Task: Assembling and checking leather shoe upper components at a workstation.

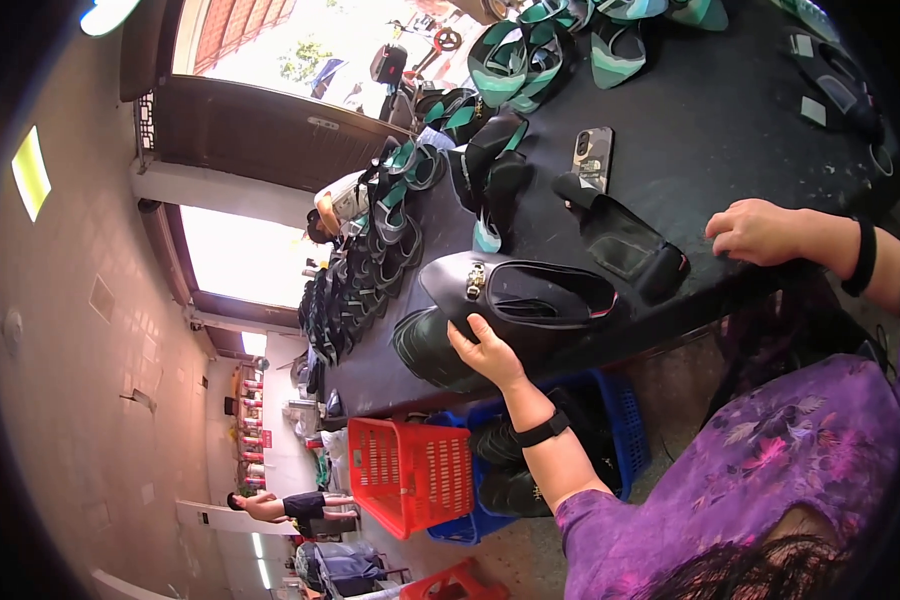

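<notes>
A black flat shoe [530,291] with a gold buckle ornament lies tilted along the near edge of the dark table. Closed on its side near the toe is my left hand [485,352], thumb up against the upper. Beneath and beside it sits a stack of dark shoe pieces [425,345]. My right hand [753,230] rests at the table's edge farther right, its fingers curled in; what they hold, if anything, is hidden. Between the hands, another black shoe [632,245] lies on the table, next to a phone [592,155] in a patterned case.
Rows of dark shoes [355,290] line the table's left side. Green-lined shoes [515,60] stand at the far side, and black pieces with white labels [830,85] lie far right. Below the table are a red basket [410,480] and a blue basket [625,430]. Other people are in the background.
</notes>
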{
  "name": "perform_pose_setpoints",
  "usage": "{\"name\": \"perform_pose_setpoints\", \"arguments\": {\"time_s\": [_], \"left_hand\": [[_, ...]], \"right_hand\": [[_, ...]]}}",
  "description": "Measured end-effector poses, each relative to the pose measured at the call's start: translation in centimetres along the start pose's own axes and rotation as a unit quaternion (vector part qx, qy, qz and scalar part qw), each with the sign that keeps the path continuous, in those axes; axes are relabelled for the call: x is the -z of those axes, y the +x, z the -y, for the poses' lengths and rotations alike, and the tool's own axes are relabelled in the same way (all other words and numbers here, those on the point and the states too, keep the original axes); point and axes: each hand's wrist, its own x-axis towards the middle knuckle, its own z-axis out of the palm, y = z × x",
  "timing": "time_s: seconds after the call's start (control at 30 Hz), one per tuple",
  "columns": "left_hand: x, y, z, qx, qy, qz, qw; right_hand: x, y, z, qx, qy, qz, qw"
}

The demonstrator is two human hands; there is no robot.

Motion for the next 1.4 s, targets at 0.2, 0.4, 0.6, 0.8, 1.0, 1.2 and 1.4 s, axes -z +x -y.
{"name": "perform_pose_setpoints", "arguments": {"time_s": [0.2,0.4,0.6,0.8,1.0,1.2,1.4], "left_hand": [[5.9,-0.5,5.5,0.092,0.157,-0.155,0.971],[4.3,-1.3,8.0,0.064,0.254,-0.207,0.943],[8.0,1.0,9.6,-0.014,0.403,-0.186,0.896],[0.5,7.2,-1.7,-0.112,0.325,0.188,0.920],[-11.8,11.4,-5.4,-0.083,0.400,0.402,0.820],[-17.9,15.3,8.0,0.004,0.553,0.466,0.691],[-17.3,14.1,18.3,0.293,0.424,0.447,0.732]], "right_hand": [[1.2,-1.5,-1.0,-0.028,0.025,-0.010,0.999],[2.4,-4.8,-2.8,-0.080,0.000,-0.058,0.995],[2.7,-8.5,-7.1,-0.149,-0.070,-0.120,0.979],[2.5,-15.3,-11.0,-0.322,-0.052,-0.194,0.925],[2.6,-13.7,-9.9,-0.324,-0.052,-0.209,0.921],[2.5,-14.3,-10.2,-0.297,-0.041,-0.248,0.921],[2.9,-13.9,-10.1,-0.293,-0.049,-0.259,0.919]]}}
